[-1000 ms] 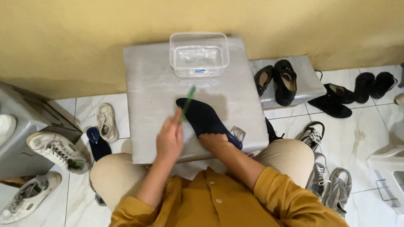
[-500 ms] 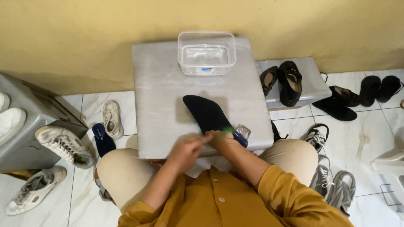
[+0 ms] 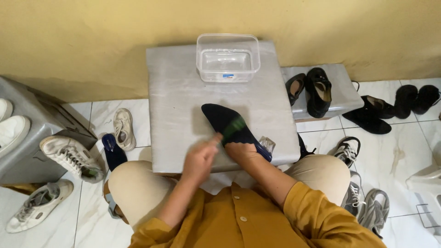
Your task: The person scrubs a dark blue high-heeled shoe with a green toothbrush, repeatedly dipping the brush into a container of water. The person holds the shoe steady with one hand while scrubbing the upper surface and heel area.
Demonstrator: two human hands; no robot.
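Both hands busy: your left hand (image 3: 200, 159) grips green brush (image 3: 233, 126), right hand (image 3: 242, 151) clamps navy shoe (image 3: 229, 126). Scrubbing step; next, firm strokes along the upper.

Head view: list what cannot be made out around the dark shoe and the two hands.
- Green brush: motion-blurred, shape unclear.
- Right hand: fingers hidden inside the dark blue shoe.
- Left hand: grip on the brush blurred.
- Clear plastic piece by the heel: too small to identify.
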